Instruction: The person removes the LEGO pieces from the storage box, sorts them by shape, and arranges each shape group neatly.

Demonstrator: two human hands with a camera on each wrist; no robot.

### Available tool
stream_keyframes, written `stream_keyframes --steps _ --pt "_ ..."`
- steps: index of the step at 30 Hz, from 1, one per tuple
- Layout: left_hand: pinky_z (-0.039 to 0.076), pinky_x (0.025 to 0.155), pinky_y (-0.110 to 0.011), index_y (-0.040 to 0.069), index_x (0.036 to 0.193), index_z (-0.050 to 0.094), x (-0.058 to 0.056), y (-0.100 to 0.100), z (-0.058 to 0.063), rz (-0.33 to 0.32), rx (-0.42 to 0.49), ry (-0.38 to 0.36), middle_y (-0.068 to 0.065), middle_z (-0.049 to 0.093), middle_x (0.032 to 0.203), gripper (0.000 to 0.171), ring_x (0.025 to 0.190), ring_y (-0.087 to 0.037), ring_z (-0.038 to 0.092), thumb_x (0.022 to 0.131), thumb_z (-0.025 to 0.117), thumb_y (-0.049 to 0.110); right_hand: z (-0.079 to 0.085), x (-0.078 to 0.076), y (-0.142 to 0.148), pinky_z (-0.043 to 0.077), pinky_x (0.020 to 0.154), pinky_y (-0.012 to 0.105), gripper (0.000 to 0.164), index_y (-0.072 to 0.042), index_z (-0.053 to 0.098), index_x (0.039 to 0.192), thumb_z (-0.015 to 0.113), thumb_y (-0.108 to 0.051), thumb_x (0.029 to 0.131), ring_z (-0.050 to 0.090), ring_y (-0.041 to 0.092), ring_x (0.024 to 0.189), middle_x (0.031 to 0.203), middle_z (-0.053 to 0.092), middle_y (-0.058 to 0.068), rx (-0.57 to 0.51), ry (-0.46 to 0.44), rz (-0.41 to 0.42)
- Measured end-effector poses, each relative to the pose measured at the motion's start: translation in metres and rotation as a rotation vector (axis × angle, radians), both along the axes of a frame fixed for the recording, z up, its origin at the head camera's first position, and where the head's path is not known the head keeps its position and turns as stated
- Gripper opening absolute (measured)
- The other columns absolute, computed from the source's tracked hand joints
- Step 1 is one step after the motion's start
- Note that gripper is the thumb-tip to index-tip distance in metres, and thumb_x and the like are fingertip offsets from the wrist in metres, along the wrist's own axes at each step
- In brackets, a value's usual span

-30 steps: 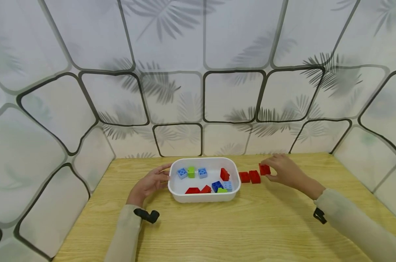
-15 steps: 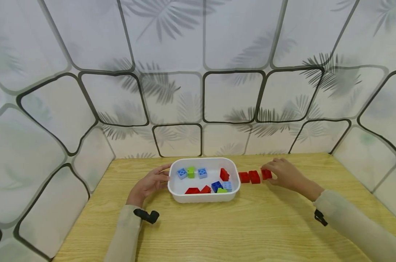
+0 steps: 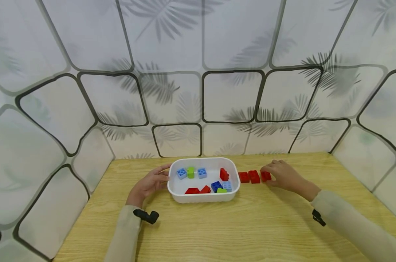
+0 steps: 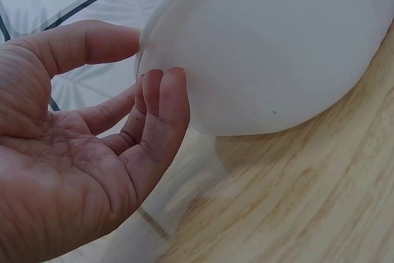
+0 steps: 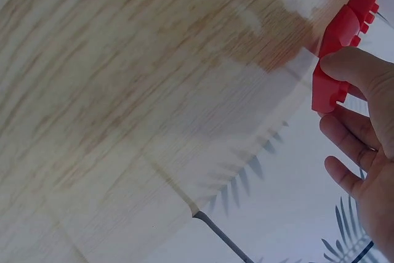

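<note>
I count one tabletop [image 3: 217,233], pale yellow wood, streaked grain, glossy in my right-wrist feed. One backdrop [image 3: 232,96], whitish, printed with rounded cells outlined in grey and black, plus grey feathery fronds. One left side panel [image 3: 47,120] and one right side panel [image 3: 375,156], matching print, faint green tints, flanking the tabletop.

Wooden table [image 3: 201,233] bears white tub [image 3: 202,198] and red bricks [image 3: 254,177]

Right hand [image 3: 284,176] pinching a red brick [image 3: 266,176]
On the wooden tabletop [image 3: 217,229], two more red bricks [image 3: 254,177] lie between it and a white tub [image 3: 204,198] of red, blue and green pieces [image 3: 202,173], whose left end the left hand [image 3: 148,185] touches.
</note>
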State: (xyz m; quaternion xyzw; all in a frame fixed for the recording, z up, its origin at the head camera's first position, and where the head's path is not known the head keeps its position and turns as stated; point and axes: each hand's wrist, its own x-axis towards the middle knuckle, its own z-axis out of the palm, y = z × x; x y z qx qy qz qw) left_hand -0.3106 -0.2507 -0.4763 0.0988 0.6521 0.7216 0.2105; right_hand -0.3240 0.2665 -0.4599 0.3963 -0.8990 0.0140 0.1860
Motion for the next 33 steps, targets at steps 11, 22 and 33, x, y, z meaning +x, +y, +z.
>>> stream_keyframes --steps 11,22,33 --pt "0.058 0.088 -0.031 -0.001 0.161 0.019 0.012 0.006 0.003 0.005 0.0 0.01 0.001 0.065 0.12 0.067 0.106 -0.011 0.066 0.101 0.05 -0.002 -0.003 0.002 0.003 0.053 0.076 0.049 0.036 -0.009 0.073 0.103 0.091 -0.014 0.072 0.065 0.027 0.088 0.097 0.076 0.007 0.014 0.005 0.015" --pt "0.059 0.086 -0.03 0.0 0.161 0.02 0.026 0.007 0.007 0.056 -0.019 -0.004 -0.002 0.064 0.12 0.067 0.103 -0.01 0.067 0.101 0.05 -0.001 0.001 0.007 0.004 0.054 0.076 0.05 0.037 -0.006 0.073 0.106 0.09 -0.009 0.072 0.065 0.028 0.087 0.099 0.076 0.008 0.0 0.014 0.046" --pt "0.059 0.084 -0.03 -0.001 0.161 0.018 0.042 0.015 -0.004 0.035 0.012 -0.005 0.002 0.066 0.118 0.066 0.102 -0.01 0.068 0.102 0.048 -0.002 -0.007 0.016 0.017 0.054 0.072 0.046 0.034 -0.006 0.072 0.105 0.087 -0.01 0.074 0.064 0.025 0.081 0.093 0.075 0.006 0.003 -0.011 0.031"
